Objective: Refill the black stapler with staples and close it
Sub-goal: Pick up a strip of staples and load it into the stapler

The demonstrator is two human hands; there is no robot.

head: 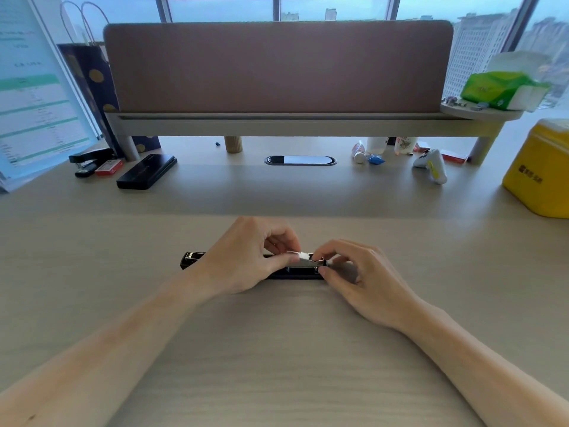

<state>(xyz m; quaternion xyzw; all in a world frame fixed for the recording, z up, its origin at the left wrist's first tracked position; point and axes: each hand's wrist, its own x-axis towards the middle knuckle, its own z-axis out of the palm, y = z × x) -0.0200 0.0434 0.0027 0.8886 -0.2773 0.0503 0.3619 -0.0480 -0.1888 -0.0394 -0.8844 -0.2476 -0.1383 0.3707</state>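
Note:
The black stapler (191,260) lies opened out flat across the middle of the desk, its left end showing beyond my wrist. My left hand (246,257) rests over its middle and pinches a short silvery strip of staples (297,255) between thumb and fingers. My right hand (360,278) grips the stapler's right end, fingertips touching the metal staple channel (304,264) just under the strip. Both hands hide most of the stapler's body.
At the back left stand a second black stapler (89,160), a red staple box (109,167) and a black case (147,171). A yellow box (542,174) stands at the right, a white controller (431,164) near it. A raised shelf (292,121) spans the back.

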